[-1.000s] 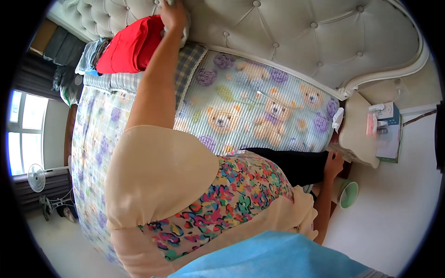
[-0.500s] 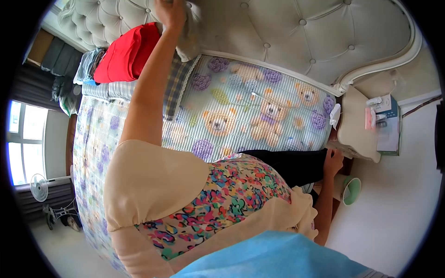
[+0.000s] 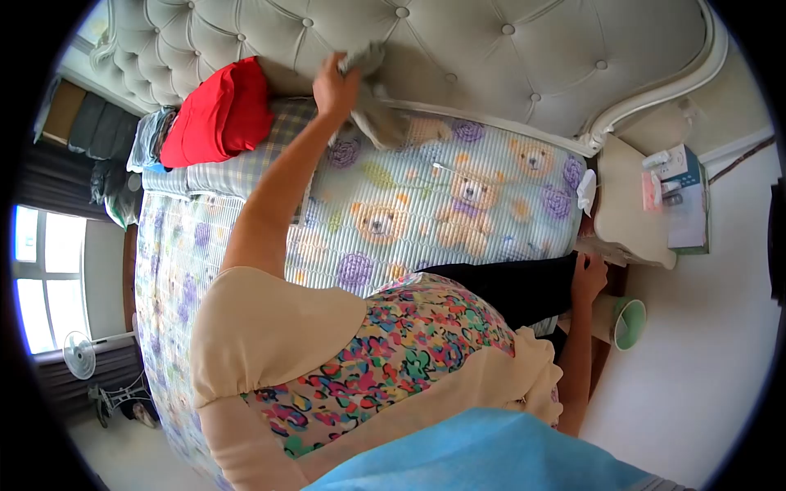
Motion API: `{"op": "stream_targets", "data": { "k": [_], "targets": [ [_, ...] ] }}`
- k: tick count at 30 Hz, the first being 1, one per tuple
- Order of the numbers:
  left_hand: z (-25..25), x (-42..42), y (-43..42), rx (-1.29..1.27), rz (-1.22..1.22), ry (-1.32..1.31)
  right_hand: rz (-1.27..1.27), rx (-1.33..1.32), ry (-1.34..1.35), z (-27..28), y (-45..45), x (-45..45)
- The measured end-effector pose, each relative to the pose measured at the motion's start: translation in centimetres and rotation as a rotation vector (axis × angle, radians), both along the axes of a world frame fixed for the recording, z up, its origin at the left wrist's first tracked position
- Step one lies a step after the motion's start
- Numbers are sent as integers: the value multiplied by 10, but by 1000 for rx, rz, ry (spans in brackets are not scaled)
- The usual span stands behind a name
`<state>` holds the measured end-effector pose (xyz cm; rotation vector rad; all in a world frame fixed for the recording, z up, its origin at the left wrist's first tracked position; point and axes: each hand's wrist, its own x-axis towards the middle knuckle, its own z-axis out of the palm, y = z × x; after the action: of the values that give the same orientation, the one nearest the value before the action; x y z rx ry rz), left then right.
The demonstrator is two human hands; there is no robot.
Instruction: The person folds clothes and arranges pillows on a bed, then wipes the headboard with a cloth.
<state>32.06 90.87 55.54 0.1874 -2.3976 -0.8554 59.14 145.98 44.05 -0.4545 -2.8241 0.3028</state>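
My left hand (image 3: 336, 92) is closed on a grey-beige cloth (image 3: 378, 121), which hangs in loose folds against the lower part of the tufted headboard (image 3: 471, 49). The end of the cloth reaches down to the bear-patterned quilted mattress cover (image 3: 393, 184). Off to the right, my right hand (image 3: 588, 280) is by the bed edge, at the end of my black trouser leg (image 3: 512, 290). Its fingers are curled, and what they grip, if anything, is hidden.
A folded red cloth (image 3: 219, 114) lies on a plaid pillow (image 3: 286, 124) at the left. A cream nightstand (image 3: 626, 213) stands at the right, a box (image 3: 688, 221) with small items beside it. Below is a green-lined bin (image 3: 630, 325). A white fan (image 3: 79, 356) stands far left.
My left hand has come down and to the right along the headboard with the cloth, which now shows more fully. My right hand stays by the bed edge. The view has shifted slightly.
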Motion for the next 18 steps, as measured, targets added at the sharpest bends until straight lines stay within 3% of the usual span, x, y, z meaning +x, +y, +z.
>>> {"op": "stream_targets", "data": {
  "k": [1,3,4,5,7,9,13,16,18],
  "targets": [
    [18,-21,-5,-23,-5,321,1,20,12,-1,1,-1],
    [92,-43,-2,49,34,442,-4,38,15,-2,1,1],
    [133,-48,16,346,-247,669,-12,46,19,-1,0,0],
    [164,-29,36,144,64,634,-20,54,24,-2,-1,-1],
    [135,-63,27,-35,250,298,-30,45,20,-3,-1,-2],
    [78,-58,32,-148,148,440,-42,35,26,-4,2,-2],
    [-34,-27,11,-234,-36,-2,-43,39,36,-8,4,0],
    [-4,-6,1,-284,-114,-220,5,32,63,-7,6,7],
    [33,-6,-5,-227,-88,-99,12,25,85,-7,8,8]
  ]
}}
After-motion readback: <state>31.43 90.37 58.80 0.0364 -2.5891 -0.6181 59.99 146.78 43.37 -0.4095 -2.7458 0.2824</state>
